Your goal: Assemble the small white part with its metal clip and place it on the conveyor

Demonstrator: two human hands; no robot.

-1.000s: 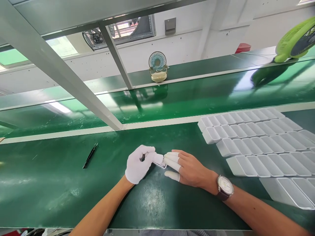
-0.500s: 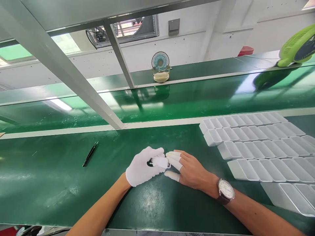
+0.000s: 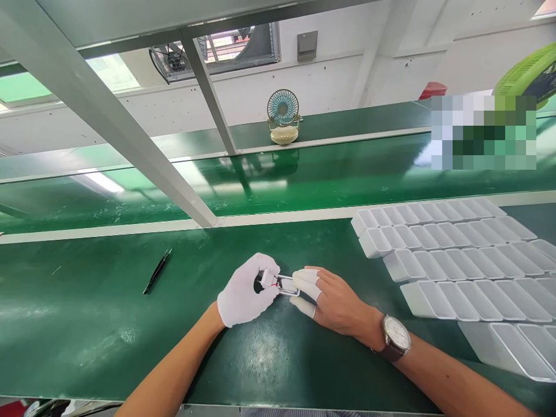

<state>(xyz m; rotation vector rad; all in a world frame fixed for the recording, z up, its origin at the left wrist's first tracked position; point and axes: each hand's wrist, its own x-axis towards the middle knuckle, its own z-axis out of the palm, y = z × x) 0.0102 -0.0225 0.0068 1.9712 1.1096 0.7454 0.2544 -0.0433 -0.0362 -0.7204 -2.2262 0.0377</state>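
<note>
The left hand [image 3: 242,291], in a white glove, and the right hand [image 3: 334,300], bare but for white finger cots, meet over the near green bench [image 3: 87,324] and hold one small part [image 3: 278,282] between them. The left fingers are closed round its left end; the right thumb and first fingers pinch its right end. A second ago the glove covered most of the part. Now it has been turned so its open face looks up, and a red wire and dark inner pieces show. That suggests the person is inspecting or working on the inside. Tweezers [image 3: 157,271] lie untouched well to the left. Rows of white trays [image 3: 452,255] sit to the right, apart from both hands.
</note>
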